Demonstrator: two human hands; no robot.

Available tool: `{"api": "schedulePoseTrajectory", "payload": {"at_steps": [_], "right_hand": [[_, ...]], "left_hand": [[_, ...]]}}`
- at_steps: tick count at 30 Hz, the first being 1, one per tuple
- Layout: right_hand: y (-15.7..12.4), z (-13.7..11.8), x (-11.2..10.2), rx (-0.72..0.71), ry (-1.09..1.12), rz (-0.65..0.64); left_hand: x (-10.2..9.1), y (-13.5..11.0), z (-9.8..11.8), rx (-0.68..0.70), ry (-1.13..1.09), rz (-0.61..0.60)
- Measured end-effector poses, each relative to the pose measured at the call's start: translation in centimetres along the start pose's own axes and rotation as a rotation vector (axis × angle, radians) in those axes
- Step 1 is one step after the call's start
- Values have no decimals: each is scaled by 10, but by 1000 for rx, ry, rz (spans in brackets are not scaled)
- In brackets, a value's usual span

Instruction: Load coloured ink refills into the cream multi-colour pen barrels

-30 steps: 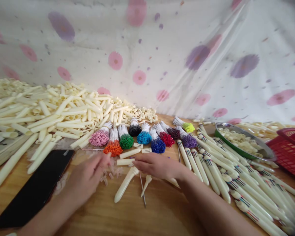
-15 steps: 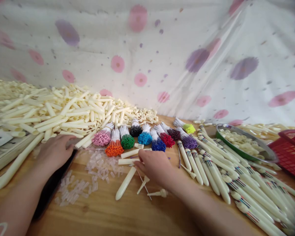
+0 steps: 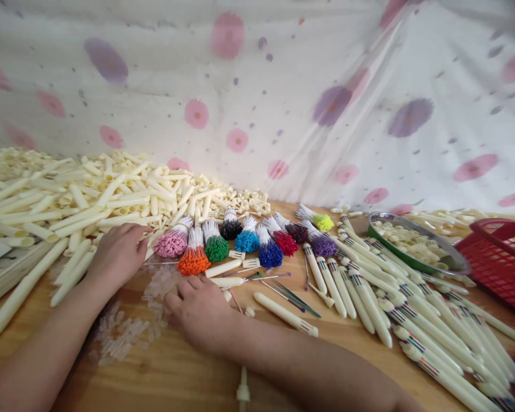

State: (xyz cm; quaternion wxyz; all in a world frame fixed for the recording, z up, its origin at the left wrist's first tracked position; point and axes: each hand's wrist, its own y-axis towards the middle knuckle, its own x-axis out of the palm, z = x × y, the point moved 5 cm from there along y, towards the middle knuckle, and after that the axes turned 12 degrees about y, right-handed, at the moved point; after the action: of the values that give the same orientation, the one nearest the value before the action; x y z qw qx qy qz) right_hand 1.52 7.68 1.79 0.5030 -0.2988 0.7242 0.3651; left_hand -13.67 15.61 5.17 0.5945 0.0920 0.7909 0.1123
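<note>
My left hand reaches to the near edge of a heap of cream pen barrels. Its thumb sits apart from the stretched fingers, and some fingertips are hidden. Low over the wood, my right hand has bent, separated fingers beside the small clear plastic sleeves; nothing shows in it. Past its fingertips lie short cream tubes. To its right are loose thin refills and a cream barrel with a slotted end. A cream tip piece lies below my right forearm.
Bundles of coloured refills, such as the orange bundle and blue bundle, stand in the middle. Many multicolour pens lie at the right. Behind them are a metal-rimmed bowl of cream parts, a red basket and a flowered sheet.
My right hand has moved left and down, toward the clear sleeves. A slotted cream barrel and several loose refills now show to its right. My left hand has shifted slightly up at the heap.
</note>
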Motion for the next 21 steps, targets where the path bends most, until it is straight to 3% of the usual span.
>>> {"api": "schedulePoseTrajectory", "payload": {"at_steps": [8,14,18,21], "right_hand": [[-6,12,2,47,2,-46],[-5,14,0,80,9,-61],[-6,15,0,92,24,-41],[-7,17,3,112,48,-36]], "left_hand": [[9,50,12,82,107,-197],[24,67,12,112,58,-333],[29,69,9,38,-29,-341],[27,68,9,23,-161,-270]]}}
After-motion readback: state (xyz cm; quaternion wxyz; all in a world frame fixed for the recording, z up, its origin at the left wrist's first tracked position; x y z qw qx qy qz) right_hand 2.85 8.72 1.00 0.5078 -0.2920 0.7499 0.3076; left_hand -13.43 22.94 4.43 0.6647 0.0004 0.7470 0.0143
